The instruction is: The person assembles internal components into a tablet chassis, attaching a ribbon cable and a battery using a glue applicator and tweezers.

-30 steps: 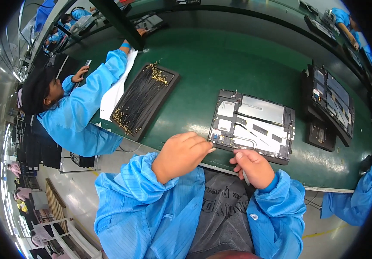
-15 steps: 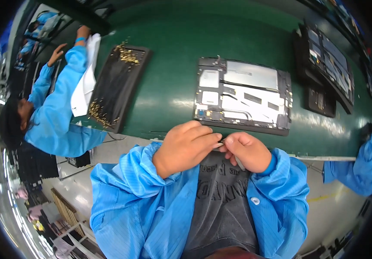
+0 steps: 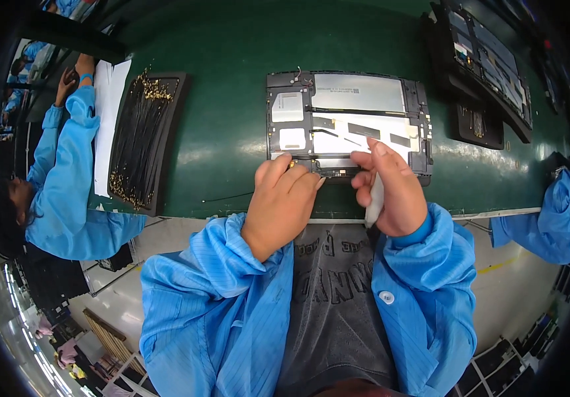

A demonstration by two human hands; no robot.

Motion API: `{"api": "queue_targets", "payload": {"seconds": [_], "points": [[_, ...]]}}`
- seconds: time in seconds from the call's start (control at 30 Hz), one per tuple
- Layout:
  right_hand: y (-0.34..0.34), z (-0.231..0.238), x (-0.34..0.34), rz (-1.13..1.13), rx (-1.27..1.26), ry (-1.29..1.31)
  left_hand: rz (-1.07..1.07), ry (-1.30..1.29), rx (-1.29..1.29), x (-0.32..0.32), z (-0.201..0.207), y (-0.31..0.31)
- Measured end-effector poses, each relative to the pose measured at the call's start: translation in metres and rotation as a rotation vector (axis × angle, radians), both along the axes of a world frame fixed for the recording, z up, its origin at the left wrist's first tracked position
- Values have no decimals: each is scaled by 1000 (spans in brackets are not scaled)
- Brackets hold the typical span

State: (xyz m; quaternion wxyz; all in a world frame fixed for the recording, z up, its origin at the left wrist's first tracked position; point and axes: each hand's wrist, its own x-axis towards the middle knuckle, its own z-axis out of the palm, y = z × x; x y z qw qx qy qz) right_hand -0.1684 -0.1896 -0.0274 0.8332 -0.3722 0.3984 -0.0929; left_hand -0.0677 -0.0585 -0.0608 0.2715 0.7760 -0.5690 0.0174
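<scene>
Stretching across the upper frame, a smooth green counter [image 3: 225, 126], matte with a soft sheen, its pale front edge bending with the lens. Resting flat at upper centre, an opened tablet chassis [image 3: 348, 122]: rectangular dark frame, silvery battery panels, small grey shield plates, thin black flex strips. Lying at upper left, a long black tray [image 3: 141, 142] filled with slim dark cables tipped in gold, and just beside it a white sheet of paper [image 3: 107, 119]. Standing at upper right, a dark rack of further tablet boards [image 3: 490, 59], glossy and angular. Leaning in at far left, a co-worker's blue sleeve [image 3: 66, 192], the same smooth anti-static fabric as the sleeves rising from the lower edge. Curled at centre, left hand [image 3: 282, 198], fingers drawn together and fingertips pressing on the chassis's near edge. Set just right of it, right hand [image 3: 391, 188], fingers closed around a slim white tool [image 3: 375, 202], the thumb and forefinger touching the lower rim of the chassis. Showing at the right edge, another blue sleeve [image 3: 543, 212].
</scene>
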Motion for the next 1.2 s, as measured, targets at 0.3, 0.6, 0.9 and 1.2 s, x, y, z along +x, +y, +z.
{"api": "queue_targets", "payload": {"seconds": [0.3, 0.6, 0.9, 1.2], "points": [[8, -14, 6, -179, -595, -139, 20, -36, 8, 1, 4, -10], [12, -49, 6, -171, -968, -331, 31, -74, 12, -2, 2, -11], [11, -50, 8, -168, -958, -328, 21, -45, 48, 0, 7, -11], [11, -49, 7, -89, -894, -285, 30, -6, 65, 0, 8, -9]]}}
